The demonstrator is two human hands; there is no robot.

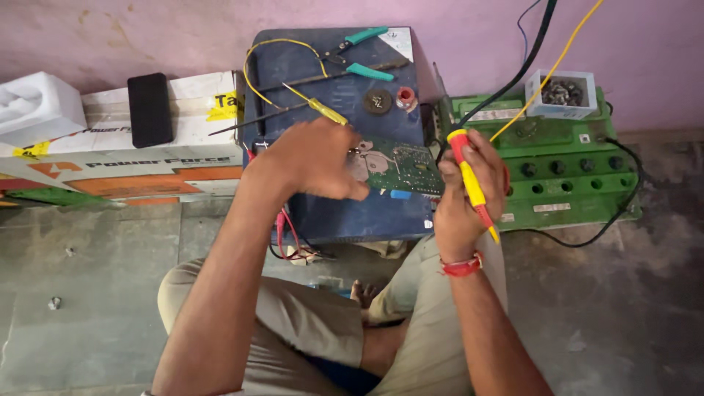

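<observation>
My right hand is shut on a red and yellow probe-like tool, its yellow lead running up to the top right. My left hand rests on a green circuit board and grips its left part. The board lies on top of a dark blue metal box. A yellow-handled screwdriver lies just above my left hand. Red wires hang from the box's front left.
Green-handled pliers and a black probe lie on the box's far part. A green battery with a small box of screws stands to the right. A cardboard carton with a black phone lies left. My knees are below.
</observation>
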